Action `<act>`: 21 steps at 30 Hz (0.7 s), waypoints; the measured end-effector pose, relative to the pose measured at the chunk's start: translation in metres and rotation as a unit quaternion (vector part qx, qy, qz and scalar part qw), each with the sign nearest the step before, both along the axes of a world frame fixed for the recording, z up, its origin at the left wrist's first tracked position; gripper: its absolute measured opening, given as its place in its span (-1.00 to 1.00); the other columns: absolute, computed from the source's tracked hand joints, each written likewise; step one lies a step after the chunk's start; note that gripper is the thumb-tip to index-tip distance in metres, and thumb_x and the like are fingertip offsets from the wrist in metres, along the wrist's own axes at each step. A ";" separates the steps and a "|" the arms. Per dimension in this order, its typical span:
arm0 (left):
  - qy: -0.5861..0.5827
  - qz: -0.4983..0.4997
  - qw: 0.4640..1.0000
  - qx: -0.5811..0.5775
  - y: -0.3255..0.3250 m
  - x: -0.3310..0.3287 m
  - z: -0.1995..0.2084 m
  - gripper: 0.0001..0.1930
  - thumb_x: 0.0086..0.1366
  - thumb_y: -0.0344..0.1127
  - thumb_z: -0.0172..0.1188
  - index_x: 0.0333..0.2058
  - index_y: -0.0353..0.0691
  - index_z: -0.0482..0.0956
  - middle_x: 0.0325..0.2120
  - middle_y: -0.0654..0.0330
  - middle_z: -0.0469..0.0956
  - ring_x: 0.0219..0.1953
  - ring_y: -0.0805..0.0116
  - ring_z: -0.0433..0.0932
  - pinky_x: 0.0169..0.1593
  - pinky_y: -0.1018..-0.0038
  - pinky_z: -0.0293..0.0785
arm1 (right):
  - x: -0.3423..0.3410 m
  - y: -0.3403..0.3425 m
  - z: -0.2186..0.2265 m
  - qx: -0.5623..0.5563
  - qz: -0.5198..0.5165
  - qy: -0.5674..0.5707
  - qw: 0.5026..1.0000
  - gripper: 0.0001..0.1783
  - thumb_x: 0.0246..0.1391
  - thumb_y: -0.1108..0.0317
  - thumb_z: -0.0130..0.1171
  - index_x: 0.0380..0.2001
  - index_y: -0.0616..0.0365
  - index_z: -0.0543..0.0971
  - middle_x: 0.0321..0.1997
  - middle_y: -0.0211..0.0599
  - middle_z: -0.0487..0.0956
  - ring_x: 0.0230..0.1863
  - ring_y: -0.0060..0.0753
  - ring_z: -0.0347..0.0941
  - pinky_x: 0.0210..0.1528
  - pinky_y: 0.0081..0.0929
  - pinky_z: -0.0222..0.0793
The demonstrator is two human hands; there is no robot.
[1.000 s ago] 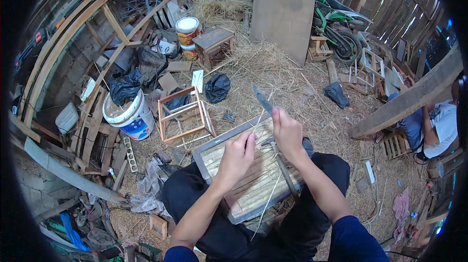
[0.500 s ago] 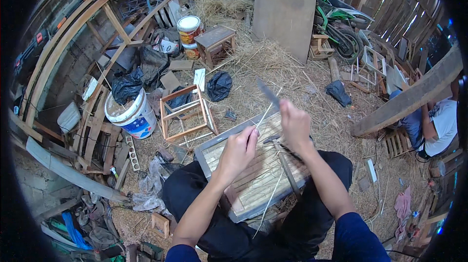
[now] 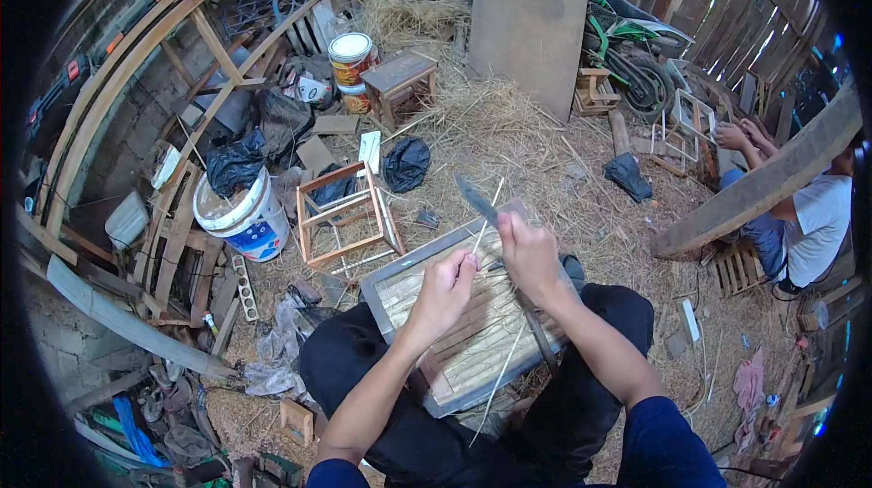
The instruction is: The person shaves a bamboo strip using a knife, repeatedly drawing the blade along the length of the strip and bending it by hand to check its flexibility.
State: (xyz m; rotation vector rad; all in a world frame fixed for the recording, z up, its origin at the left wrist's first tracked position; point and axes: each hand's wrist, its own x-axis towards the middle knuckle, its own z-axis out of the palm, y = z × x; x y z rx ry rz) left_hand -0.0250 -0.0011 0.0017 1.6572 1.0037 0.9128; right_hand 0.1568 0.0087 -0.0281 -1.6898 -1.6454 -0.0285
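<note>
My left hand [image 3: 443, 290] is closed on a thin pale strip [image 3: 493, 202], which looks like split bamboo or cane and points up and away from me. My right hand [image 3: 532, 256] grips a knife [image 3: 474, 196], its blade slanting up to the left beside the strip. Both hands are over a framed slatted panel [image 3: 413, 299] that rests across my knees. A second thin strip [image 3: 502, 377] lies loose over the panel's near edge. On the panel's right side is a long dark handle [image 3: 541, 341]; its far end is hidden under my right forearm.
A small wooden frame [image 3: 350, 256] and a white bucket [image 3: 259, 215] stand at left. Beyond are a wooden stool [image 3: 400, 73] and stacked paint pails [image 3: 352, 61]. At right, another person [image 3: 813, 224] sits behind a curved beam [image 3: 772, 184]. Straw [image 3: 495, 106] covers much of the floor.
My right hand and the knife have moved left and a little nearer me, closer to my left hand. The strip's tip has shifted left. At right, the other person's arms have come up into view.
</note>
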 end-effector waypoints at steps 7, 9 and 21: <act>-0.009 -0.005 1.000 -0.023 0.000 0.003 0.001 -0.71 0.53 -0.23 -0.01 -0.32 -0.30 0.54 -0.69 0.39 0.30 -0.61 0.65 0.24 -0.52 0.53 0.16 | 0.011 0.014 0.021 -0.002 -0.014 0.036 0.999 -0.62 0.45 0.16 -0.08 -0.41 0.15 0.51 -0.71 -0.03 0.44 -0.62 0.14 0.48 -0.54 -0.01 0.33; -0.006 -0.007 1.000 -0.028 -0.001 0.002 0.001 -0.71 0.53 -0.23 -0.01 -0.31 -0.30 0.54 -0.69 0.38 0.30 -0.60 0.64 0.24 -0.52 0.52 0.16 | -0.001 0.003 0.008 0.008 -0.008 0.030 0.999 -0.61 0.45 0.14 -0.08 -0.41 0.13 0.53 -0.71 -0.02 0.46 -0.64 0.12 0.49 -0.56 -0.04 0.35; 0.018 -0.014 0.999 -0.039 0.001 0.003 0.005 -0.72 0.53 -0.26 -0.02 -0.29 -0.34 0.54 -0.66 0.30 0.32 -0.57 0.61 0.26 -0.48 0.48 0.21 | 0.002 0.007 0.008 0.008 0.005 0.020 1.000 -0.61 0.45 0.14 -0.11 -0.37 0.11 0.56 -0.69 0.01 0.50 -0.63 0.11 0.50 -0.56 -0.04 0.38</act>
